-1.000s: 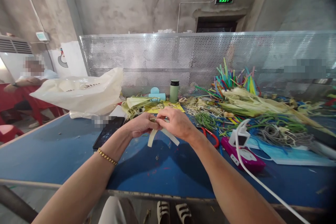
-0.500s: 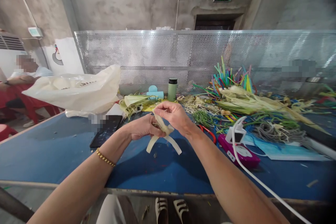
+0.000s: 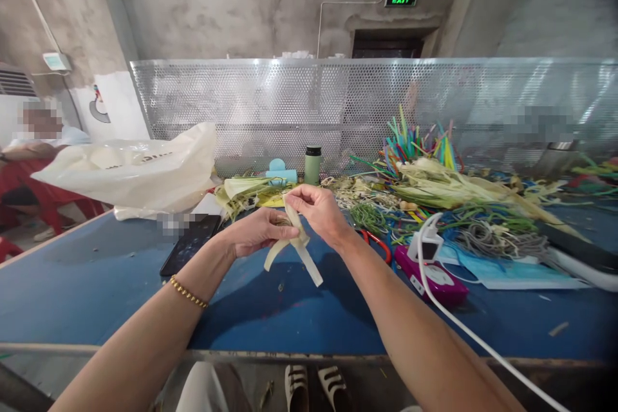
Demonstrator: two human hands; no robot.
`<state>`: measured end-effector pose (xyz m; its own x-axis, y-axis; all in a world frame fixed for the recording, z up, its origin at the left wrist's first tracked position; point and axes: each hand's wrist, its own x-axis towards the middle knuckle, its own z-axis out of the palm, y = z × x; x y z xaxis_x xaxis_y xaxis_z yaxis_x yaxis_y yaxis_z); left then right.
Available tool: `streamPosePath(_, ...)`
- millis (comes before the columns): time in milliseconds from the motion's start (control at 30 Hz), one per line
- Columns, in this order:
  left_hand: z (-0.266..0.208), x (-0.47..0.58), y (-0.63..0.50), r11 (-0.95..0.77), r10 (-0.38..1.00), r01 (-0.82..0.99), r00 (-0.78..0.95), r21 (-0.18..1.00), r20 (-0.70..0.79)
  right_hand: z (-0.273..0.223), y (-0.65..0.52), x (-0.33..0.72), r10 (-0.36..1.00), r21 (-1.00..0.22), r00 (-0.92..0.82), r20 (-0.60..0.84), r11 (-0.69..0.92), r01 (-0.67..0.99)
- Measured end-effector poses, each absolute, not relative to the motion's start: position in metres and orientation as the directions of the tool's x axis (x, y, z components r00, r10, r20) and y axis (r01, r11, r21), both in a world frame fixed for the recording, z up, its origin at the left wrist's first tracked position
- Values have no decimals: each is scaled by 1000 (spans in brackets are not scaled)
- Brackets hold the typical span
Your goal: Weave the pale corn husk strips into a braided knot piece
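Pale, flat strips that look like corn husk (image 3: 309, 262) are held between my two hands above the blue table. My left hand (image 3: 261, 232) is closed on them, its thumb pressed across the place where they cross. With thumb and fingertips my right hand (image 3: 316, 209) pinches the upper end of one strip. Two loose ends hang below, one curving left and the other pointing down to the right. My left fingers are partly hidden behind the strips.
Left stands a white plastic bag (image 3: 125, 167) beside a dark tablet (image 3: 190, 248). Behind my hands are a green bottle (image 3: 313, 166) and husk bundles (image 3: 449, 185). Right lie red-handled scissors (image 3: 381, 246), a purple power strip (image 3: 437, 280), a white cable (image 3: 463, 318) and a blue mask (image 3: 521, 273).
The strip pinched by my right hand now stands straighter, and the right hanging end has swung inward to the left. Both hands keep their hold. The whole view has shifted slightly.
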<state>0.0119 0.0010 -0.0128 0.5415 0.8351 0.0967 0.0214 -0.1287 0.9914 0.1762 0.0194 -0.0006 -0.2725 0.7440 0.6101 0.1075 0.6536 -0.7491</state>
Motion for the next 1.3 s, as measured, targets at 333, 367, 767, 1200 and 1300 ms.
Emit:
streamPosePath(333, -13, 22, -10, -151, 750, 44, 656, 988, 85, -6, 20, 168, 714, -734, -324, 621, 674, 79)
streamPosePath(367, -12, 22, -10, -157, 752, 44, 653, 987, 91, -6, 20, 168, 711, -729, -329, 622, 679, 89)
streamPosePath(767, -11, 19, 7, -107, 932, -284, 306, 953, 196, 11, 25, 200, 884, -761, -194, 426, 466, 451)
streamPosePath(1200, -8, 17, 6, -101, 907, -322, 359, 941, 220, 6, 20, 189, 869, -947, -377, 321, 288, -142)
streamPosePath(1300, -9, 15, 8, -81, 914, -323, 353, 943, 199, 5, 21, 190, 859, -945, -394, 327, 293, -145)
